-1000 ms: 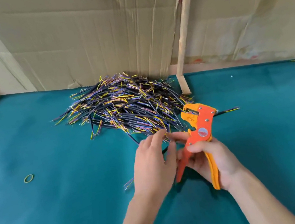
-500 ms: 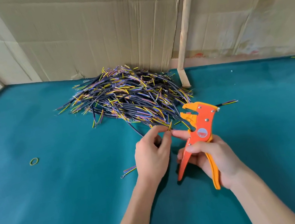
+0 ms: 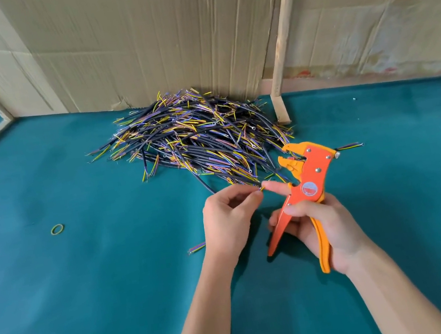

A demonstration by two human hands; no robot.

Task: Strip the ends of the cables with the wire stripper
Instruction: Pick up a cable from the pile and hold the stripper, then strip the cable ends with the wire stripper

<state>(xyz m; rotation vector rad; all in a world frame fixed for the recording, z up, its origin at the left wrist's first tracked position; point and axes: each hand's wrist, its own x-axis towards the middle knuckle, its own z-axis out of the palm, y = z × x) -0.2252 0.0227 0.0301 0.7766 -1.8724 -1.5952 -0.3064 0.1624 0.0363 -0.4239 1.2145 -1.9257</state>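
Left hand point(image 3: 229, 217) pinches a cable end point(image 3: 261, 188) between thumb and forefinger, likely lining it up for feeding. Right hand point(image 3: 315, 226) wraps the wire stripper point(image 3: 307, 181) handles, forefinger extended toward that end, jaws apart.

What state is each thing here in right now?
Wire stripper: held up by the right hand, jaws open.
Left hand: pinching a cable end.
Cable pile: heaped loose on the table.
Rubber band: lying flat, alone.

The light is bright and soft, with faint shadows under the arms on the flat teal felt table point(image 3: 62, 310); straight lines bend near the edges
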